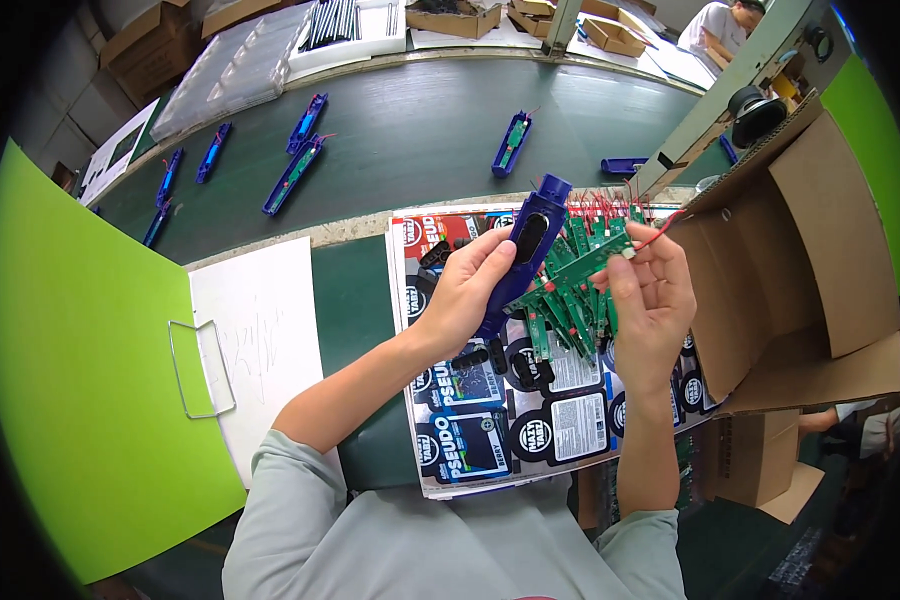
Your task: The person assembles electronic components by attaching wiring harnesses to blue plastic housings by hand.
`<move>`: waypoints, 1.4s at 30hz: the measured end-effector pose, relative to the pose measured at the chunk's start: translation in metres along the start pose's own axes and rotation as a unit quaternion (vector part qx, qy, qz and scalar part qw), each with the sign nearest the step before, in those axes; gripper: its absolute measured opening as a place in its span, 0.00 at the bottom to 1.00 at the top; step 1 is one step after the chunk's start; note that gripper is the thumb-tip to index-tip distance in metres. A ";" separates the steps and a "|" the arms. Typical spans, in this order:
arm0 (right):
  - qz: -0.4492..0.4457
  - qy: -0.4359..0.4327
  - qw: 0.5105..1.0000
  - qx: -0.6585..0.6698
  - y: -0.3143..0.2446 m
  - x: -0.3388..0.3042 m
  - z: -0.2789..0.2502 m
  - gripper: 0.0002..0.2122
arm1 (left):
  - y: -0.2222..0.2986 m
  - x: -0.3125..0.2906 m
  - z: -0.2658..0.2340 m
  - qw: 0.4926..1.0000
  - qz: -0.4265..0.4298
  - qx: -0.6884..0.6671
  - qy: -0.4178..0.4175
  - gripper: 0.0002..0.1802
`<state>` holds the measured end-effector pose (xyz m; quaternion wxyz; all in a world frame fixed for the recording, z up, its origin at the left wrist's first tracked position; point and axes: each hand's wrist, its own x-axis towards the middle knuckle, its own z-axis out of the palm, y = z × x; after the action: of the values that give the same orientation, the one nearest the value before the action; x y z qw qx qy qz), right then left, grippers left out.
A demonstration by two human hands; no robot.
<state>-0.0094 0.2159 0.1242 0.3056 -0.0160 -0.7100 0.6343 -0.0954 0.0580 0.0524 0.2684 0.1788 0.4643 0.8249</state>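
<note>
Grey sleeves reach up; left hand point(470, 285) grips a blue casing point(520, 255), right hand point(652, 290) pinching a green circuit board point(582, 262).
Board not yet seated; more boards point(560, 310) lie under the right hand, fitted casings point(511, 143) beyond both.

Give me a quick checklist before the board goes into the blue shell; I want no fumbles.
1. Blue shell gripped in left hand: ok.
2. Green board pinched in right hand: ok.
3. Board apart from the pile of boards below: cannot tell, they overlap in view.
4. Red wire free of snags: cannot tell.
5. Shell's open side facing the board: cannot tell.
6. Cardboard box out of the hands' way: ok.
</note>
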 end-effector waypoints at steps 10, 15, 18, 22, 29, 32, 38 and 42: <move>-0.027 -0.074 0.996 -0.033 0.024 -0.004 0.013 0.11 | 0.004 -0.002 0.003 0.998 0.040 0.055 -0.001 0.24; -0.004 -0.076 0.997 -0.017 0.026 -0.007 0.016 0.10 | 0.002 -0.002 0.004 0.997 0.039 0.063 0.002 0.24; -0.018 -0.074 0.997 -0.013 0.027 -0.006 0.018 0.10 | 0.002 -0.002 0.004 0.997 0.044 0.060 -0.001 0.23; -0.020 -0.074 0.997 -0.021 0.028 -0.006 0.018 0.10 | 0.003 -0.004 0.003 0.997 0.035 0.063 -0.002 0.23; -0.029 -0.103 0.992 -0.069 0.031 0.003 0.015 0.10 | 0.002 -0.003 0.004 0.998 0.023 0.056 -0.011 0.23; -0.104 -0.088 0.972 -0.191 0.028 0.004 0.016 0.11 | -0.004 -0.001 0.003 0.999 0.026 0.040 -0.014 0.23; -0.189 0.002 0.936 -0.297 0.041 -0.006 0.026 0.18 | -0.004 -0.005 0.009 0.998 0.038 0.057 -0.014 0.22; -0.161 0.009 0.947 -0.278 0.044 -0.007 0.026 0.21 | -0.009 -0.007 0.008 0.992 0.064 0.103 -0.029 0.23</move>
<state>-0.0322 0.1984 0.0808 0.3931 0.0084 -0.8485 0.3541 -0.0831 0.0626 0.0481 0.2090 0.2588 0.5262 0.7826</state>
